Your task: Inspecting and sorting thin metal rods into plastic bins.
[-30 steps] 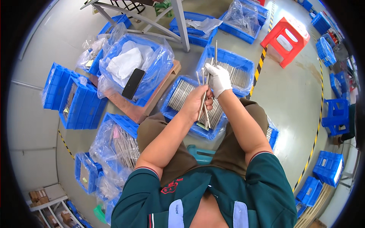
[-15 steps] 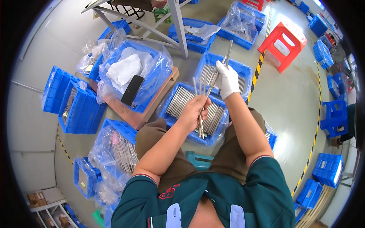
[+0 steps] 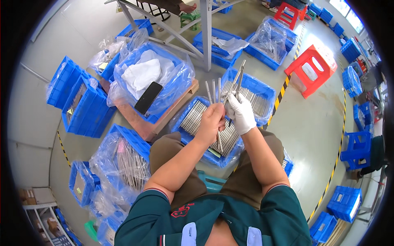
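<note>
Over the near blue bin (image 3: 225,162), my bare left hand (image 3: 211,121) is closed around several thin metal rods (image 3: 214,92) that fan out above and below the fist. My right hand (image 3: 242,115), in a white glove, grips more metal rods (image 3: 239,80), which point up and away. Both hands nearly touch, and the rod ends lie close together between them. Rows of similar rods (image 3: 193,121) fill the plastic-lined near bin beneath. Just beyond, to the right, a second blue bin (image 3: 271,101) also holds rods (image 3: 257,102). The right fingertips are partly hidden behind the rods.
On the left, a plastic-lined blue bin (image 3: 176,65) with white cloths and a black phone (image 3: 148,97) rests on a wooden pallet (image 3: 135,121). A bin of long rods (image 3: 129,168) stands beside my left knee. Ahead are a metal table leg (image 3: 206,37) and a red stool (image 3: 312,69).
My right hand has come down and left, closer to my left hand, with its rods. The left hand keeps its rods. The whole view has shifted slightly.
</note>
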A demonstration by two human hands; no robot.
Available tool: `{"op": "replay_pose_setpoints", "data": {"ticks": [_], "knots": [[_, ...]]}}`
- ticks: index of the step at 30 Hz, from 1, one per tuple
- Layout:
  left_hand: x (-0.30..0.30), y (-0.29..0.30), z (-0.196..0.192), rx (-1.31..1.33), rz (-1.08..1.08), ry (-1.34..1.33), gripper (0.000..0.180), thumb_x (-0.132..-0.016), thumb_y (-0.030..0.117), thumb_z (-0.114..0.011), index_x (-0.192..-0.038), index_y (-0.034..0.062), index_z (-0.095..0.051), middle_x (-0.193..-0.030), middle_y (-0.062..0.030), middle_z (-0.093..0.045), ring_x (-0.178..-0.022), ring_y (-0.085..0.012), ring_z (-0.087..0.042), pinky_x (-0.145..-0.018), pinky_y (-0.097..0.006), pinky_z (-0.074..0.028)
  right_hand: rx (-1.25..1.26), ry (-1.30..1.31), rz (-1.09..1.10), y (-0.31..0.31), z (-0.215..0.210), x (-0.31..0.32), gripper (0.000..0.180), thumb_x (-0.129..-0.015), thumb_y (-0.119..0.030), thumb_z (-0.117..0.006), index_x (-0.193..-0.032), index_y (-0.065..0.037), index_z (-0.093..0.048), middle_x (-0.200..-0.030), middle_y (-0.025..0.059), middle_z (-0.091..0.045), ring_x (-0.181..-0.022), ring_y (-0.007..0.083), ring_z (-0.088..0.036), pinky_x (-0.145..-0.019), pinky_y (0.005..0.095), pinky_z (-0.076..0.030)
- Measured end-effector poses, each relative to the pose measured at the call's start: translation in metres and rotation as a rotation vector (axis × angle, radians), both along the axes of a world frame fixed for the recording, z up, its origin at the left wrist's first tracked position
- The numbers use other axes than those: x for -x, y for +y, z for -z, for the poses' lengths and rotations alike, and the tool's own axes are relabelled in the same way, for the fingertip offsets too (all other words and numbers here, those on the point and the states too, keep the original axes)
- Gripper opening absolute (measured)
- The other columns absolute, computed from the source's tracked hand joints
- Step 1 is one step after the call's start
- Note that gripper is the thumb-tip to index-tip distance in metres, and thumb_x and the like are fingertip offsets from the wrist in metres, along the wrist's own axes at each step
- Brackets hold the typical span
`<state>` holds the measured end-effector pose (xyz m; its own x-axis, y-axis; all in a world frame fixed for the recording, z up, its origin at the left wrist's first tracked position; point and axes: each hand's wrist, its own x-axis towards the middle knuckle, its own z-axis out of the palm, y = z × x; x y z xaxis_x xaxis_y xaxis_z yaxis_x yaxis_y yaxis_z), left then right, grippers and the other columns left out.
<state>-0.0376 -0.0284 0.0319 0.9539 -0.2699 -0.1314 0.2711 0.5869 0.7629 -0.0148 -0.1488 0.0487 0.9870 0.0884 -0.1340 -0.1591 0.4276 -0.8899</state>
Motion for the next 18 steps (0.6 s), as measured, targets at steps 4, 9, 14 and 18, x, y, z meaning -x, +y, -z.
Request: {"op": "replay_pose_setpoints", "data": {"ticks": [4, 9, 14, 18], "knots": [[-0.002, -0.002, 0.001, -0.047, -0.022, -0.025, 0.027, -0.095, 0.029, -0.047, -0.077, 0.0089, -0.046, -0.068, 0.0027, -0.042, -0.051, -0.0045, -0.035, -0.044, -0.019, -0.03, 0.045, -0.007, 0.023, 0.005, -0.002, 0.001, 0.024, -0.089, -0.028, -0.057, -0.098, -0.006, -0.059, -0.067, -0.004, -0.047, -0.056, 0.0037, -0.039, -0.049, 0.0192, -0.03], [-0.01, -0.001, 0.001, -0.165, -0.052, -0.031, 0.026, -0.095, 0.028, -0.047, -0.078, 0.0095, -0.047, -0.065, 0.0035, -0.04, -0.05, -0.0043, -0.034, -0.044, -0.02, -0.028, 0.062, 0.025, 0.056, 0.014, -0.001, 0.004, 0.023, -0.092, -0.025, -0.053, -0.096, -0.003, -0.058, -0.074, -0.0008, -0.053, -0.061, 0.0065, -0.045, -0.052, 0.0211, -0.038], [-0.015, 0.004, 0.003, -0.079, 0.051, -0.006, 0.024, -0.095, 0.027, -0.048, -0.079, 0.0089, -0.049, -0.069, 0.0025, -0.042, -0.053, -0.0055, -0.037, -0.046, -0.02, -0.032, 0.044, 0.028, -0.007, -0.001, -0.004, -0.003, 0.028, -0.092, -0.031, -0.052, -0.097, -0.005, -0.06, -0.065, -0.0046, -0.045, -0.052, 0.0041, -0.035, -0.045, 0.0195, -0.027], [-0.011, 0.005, 0.006, -0.074, 0.186, -0.014, 0.025, -0.095, 0.025, -0.048, -0.08, 0.0058, -0.05, -0.069, 0.0011, -0.042, -0.053, -0.0057, -0.037, -0.047, -0.02, -0.033, 0.045, -0.11, 0.138, -0.029, -0.014, -0.023, 0.03, -0.092, -0.029, -0.052, -0.099, -0.002, -0.061, -0.06, -0.007, -0.037, -0.048, 0.0027, -0.029, -0.043, 0.0196, -0.02]]}}
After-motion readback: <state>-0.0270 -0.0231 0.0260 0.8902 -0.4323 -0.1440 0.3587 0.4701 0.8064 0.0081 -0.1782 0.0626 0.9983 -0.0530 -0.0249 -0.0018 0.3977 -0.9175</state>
